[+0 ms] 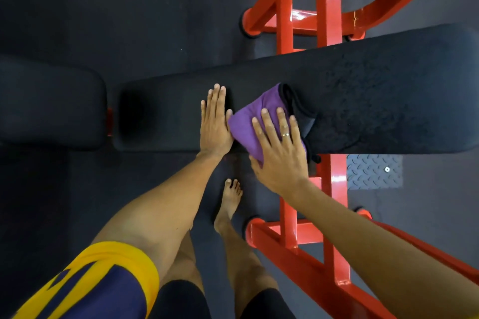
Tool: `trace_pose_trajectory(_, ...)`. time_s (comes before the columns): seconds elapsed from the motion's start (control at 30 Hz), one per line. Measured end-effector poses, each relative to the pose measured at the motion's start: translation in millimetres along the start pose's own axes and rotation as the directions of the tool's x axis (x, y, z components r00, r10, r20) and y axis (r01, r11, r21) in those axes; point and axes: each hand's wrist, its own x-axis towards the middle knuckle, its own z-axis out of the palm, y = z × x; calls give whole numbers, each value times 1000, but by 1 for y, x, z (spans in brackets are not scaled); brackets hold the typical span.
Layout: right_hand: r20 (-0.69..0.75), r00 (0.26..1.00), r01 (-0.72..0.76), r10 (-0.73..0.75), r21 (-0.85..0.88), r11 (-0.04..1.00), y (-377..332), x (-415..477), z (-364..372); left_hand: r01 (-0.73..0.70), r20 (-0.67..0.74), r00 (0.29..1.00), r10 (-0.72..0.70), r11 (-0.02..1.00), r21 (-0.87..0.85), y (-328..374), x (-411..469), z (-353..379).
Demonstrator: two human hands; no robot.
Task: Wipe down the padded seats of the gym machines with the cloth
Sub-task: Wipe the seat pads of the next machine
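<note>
Now right hand (pixel 281 155), fingers straight, presses cloth (pixel 246 124) on pad (pixel 375 101); left hand (pixel 215 124) rests flat.

Both arms reach forward and down, forearms bare, elbows nearly straight. The left hand (pixel 216 122) lies palm down, its fingers straight, close together and pointing far. Just right of it, the right hand (pixel 278 147) is palm down too — fingers straight and slightly spread, pressing on the cloth (pixel 245 127), thumb along its near edge, a ring on one finger. The two hands sit close side by side.
</note>
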Motion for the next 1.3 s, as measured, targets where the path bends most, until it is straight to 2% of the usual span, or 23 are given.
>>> trace_pose_trajectory(0.1,-22,997,78,-80,-89,993,37,-24,-4,-10,-12,1000,11,999,48,2,-4,3)
trace_pose_trajectory(0.23,-32,994,97,-105,-201,975,65,-38,-6,-16,-28,999,19,997,76,4,-5,4)
trace_pose_trajectory(0.3,-54,985,151,-165,-201,968,52,-23,1,-16,-35,999,20,996,88,4,-5,5)
trace_pose_trajectory(0.43,22,967,252,-255,-241,937,30,9,14,-50,-10,999,52,993,107,1,-3,3)
trace_pose_trajectory(0.63,-37,958,266,-283,-245,932,96,-32,-6,-35,10,999,34,994,99,19,4,-3)
trace_pose_trajectory(0.77,7,971,234,-239,-243,941,122,-51,-29,-85,45,996,81,993,77,37,14,-3)
trace_pose_trajectory(0.9,59,982,186,-178,-193,963,87,-3,-31,-46,49,998,44,998,33,47,26,0)
trace_pose_trajectory(1.0,121,991,67,-51,-133,989,74,62,-40,-70,25,997,70,998,3,47,33,2)
trace_pose_trajectory(1.1,168,978,-106,128,-135,985,96,105,-59,-67,17,998,66,997,37,51,38,5)
trace_pose_trajectory(1.2,148,970,-176,194,-124,977,124,90,-72,-54,8,999,54,997,46,55,39,8)
trace_pose_trajectory(1.3,128,980,-130,149,-150,980,125,45,-72,-58,-10,998,58,998,27,63,47,11)
